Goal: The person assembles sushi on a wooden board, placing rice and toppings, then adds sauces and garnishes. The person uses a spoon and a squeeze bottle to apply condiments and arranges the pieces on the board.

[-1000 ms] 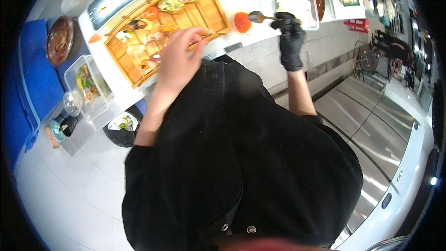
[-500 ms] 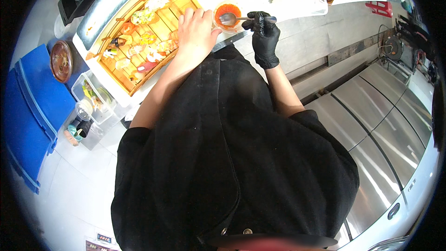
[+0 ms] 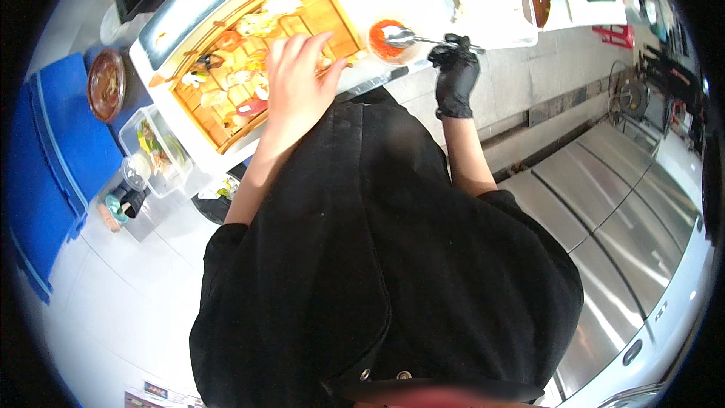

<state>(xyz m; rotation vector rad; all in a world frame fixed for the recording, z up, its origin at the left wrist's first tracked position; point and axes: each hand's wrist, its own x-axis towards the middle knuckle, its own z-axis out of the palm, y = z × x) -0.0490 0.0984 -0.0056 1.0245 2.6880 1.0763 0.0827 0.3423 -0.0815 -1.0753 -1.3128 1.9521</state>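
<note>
left hand [image 3: 298, 83] moved from 1 cup [image 3: 406, 54] | right hand [image 3: 456, 78]: 1 spoon [image 3: 401, 36]

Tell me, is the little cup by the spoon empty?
Not empty: orange-red food shows inside the cup, partly behind the spoon. How deep, I cannot tell.

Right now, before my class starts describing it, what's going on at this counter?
A person in a black top works over food with two hands. The gloved right hand holds a metal spoon, its bowl over orange-red food in a small tub. The bare left hand is spread over a wooden tray of assorted sushi pieces; contact is unclear.
</note>
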